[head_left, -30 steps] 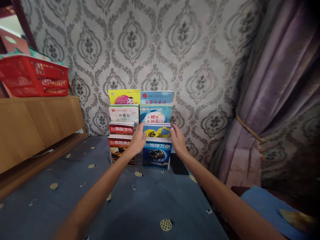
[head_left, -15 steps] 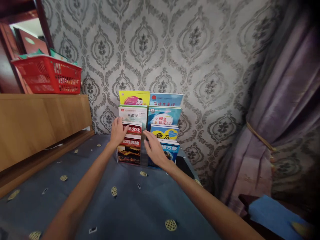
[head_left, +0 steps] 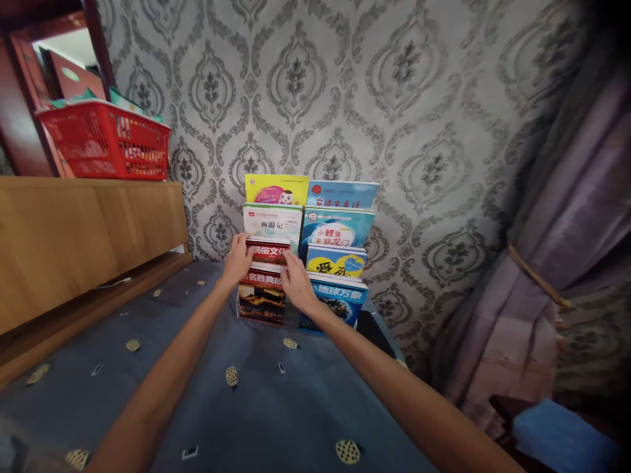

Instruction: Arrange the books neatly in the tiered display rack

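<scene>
Books stand in tiers, in two columns, on a display rack against the wall. In the left column, a dark red book [head_left: 269, 251] in the second tier from the front is between my two hands. My left hand [head_left: 238, 260] has its fingers at that book's left edge, the thumb on the cover. My right hand [head_left: 298, 284] grips its right edge. Below it stands a red book with a golden landscape [head_left: 261, 299]. Behind are a white book [head_left: 273, 223] and a yellow book [head_left: 276, 187]. The right column holds several blue books, including a globe book [head_left: 338, 302] in front.
A dark blue cloth [head_left: 256, 420] with pineapple prints lies under the rack. On the left, a red basket [head_left: 106, 141] stands on a wooden cabinet [head_left: 89, 236]. A tied purple curtain [head_left: 522, 328] hangs at right, near a light blue cloth [head_left: 557, 433].
My right hand has moved left, from the gap between the columns onto the dark red book's right edge. My left hand stays at its left edge. The view has shifted slightly.
</scene>
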{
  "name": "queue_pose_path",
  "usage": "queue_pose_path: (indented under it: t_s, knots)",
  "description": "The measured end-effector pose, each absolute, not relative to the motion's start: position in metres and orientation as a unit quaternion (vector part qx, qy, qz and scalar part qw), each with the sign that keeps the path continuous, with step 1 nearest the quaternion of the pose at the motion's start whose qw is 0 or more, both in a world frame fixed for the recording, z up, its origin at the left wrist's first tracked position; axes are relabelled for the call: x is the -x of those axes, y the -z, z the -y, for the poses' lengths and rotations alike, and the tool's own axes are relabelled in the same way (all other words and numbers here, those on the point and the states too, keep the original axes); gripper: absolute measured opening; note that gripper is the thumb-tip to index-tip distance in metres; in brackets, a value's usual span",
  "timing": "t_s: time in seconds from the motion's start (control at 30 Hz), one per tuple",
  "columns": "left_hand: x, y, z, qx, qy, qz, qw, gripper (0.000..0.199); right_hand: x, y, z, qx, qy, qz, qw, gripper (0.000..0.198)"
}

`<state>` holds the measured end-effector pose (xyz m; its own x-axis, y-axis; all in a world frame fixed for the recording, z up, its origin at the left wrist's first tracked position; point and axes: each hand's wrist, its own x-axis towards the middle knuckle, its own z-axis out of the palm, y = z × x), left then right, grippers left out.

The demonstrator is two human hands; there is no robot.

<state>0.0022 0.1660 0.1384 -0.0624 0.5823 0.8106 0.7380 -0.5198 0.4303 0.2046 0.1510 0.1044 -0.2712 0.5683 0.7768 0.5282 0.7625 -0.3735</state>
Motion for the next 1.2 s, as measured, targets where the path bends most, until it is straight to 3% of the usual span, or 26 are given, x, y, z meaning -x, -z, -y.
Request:
queue_pose_path:
  t_s: [0.93,1.2]
  knots:
    - [0.026,-0.152,-0.174,0.698,0.523,0.487,0.038,0.043,-0.207,-0.106,-0.131,0.322,-0.018,0.789,0.522,0.05]
    - [0.025,-0.155,-0.149,0.697,0.501,0.497,0.123,0.04,-0.213,-0.097,-0.09,0.294,-0.007,0.793,0.534,0.046]
